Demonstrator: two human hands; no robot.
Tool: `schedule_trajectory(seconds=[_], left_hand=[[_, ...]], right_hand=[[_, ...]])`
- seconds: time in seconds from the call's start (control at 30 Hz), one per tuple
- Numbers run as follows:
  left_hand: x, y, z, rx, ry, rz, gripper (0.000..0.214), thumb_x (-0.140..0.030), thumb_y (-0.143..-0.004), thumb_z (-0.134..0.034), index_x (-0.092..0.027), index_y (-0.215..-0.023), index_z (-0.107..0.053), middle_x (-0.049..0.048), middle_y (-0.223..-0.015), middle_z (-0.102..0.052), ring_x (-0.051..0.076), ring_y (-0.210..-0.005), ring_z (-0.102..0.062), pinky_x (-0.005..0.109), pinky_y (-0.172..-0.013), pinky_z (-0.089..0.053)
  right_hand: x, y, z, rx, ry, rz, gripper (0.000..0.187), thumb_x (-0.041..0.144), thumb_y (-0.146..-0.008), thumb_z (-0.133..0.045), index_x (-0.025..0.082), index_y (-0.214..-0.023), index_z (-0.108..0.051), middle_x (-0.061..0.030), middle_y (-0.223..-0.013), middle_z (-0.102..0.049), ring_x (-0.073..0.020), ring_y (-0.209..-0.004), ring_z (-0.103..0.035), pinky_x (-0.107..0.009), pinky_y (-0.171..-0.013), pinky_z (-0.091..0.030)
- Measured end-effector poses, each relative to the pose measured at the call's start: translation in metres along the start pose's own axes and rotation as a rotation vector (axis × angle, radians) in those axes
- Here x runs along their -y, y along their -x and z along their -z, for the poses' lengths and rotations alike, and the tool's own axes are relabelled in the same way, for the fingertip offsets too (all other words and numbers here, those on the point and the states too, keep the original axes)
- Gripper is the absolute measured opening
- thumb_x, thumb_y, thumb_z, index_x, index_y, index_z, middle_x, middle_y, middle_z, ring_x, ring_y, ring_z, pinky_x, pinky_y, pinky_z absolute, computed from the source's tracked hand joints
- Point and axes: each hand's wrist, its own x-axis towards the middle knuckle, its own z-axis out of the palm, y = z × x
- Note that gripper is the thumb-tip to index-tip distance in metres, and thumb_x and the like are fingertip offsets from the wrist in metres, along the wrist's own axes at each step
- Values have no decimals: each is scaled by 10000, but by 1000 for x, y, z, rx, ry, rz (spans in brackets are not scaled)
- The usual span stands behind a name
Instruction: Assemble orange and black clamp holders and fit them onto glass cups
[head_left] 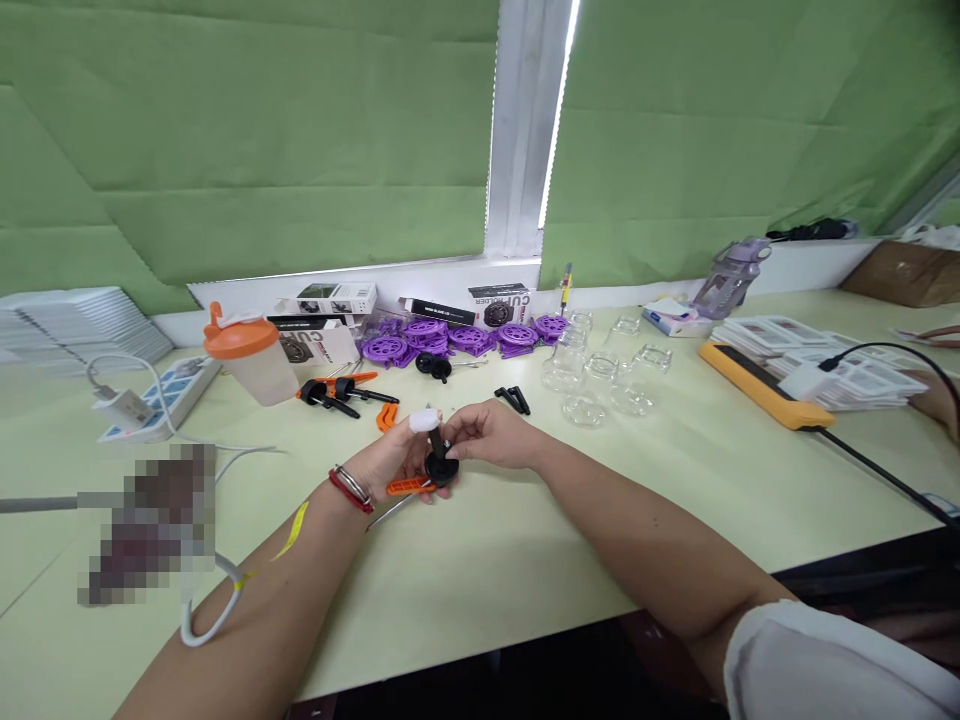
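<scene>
My left hand [403,453], its thumb wrapped in a white covering, is closed around a black plastic part with a round base and a stem [440,466]. An orange ribbed handle piece [407,486] sticks out on the left of this part, beside a thin metal rod [390,511]. My right hand [489,434] pinches with its fingertips at the black part's right side; whatever is between them is too small to make out. Just beyond lie a small orange piece [386,417], two black stemmed parts [325,398] and small black handle pieces [512,400].
Purple folded holders [470,341] and printed boxes [339,297] line the back. Clear glass vessels [602,367] stand right of centre. An orange-lidded jug [259,365] and white power strip [161,398] are left; an orange power strip [761,385] and purple bottle [729,282] are right.
</scene>
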Motion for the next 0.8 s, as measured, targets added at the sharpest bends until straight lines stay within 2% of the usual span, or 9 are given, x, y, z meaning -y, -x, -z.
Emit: schedule_trajectory(seconds=[0.23,0.8], left_hand=[[-1,1,0,13,0,8,626,-741,-660,-505,-167,-908,-513,143,-771,-698,259,-613,-679,261,-436,-447],[1,1,4,60,2,-10,686,-782,-668,-462,-144,-907,-546,161,-817,-687,258,-645,-673,283,-468,-470]], right_hand=[[-2,0,2,9,-9,19,204,215,-640,-743,132,-801,-649,-4,-735,-652,-130,-674,-613,-294,-697,-501],[2,0,-2,-13,-93,-44,206,202,-620,-744,131,-788,-649,3,-706,-642,-105,-625,-594,-257,-634,-497]])
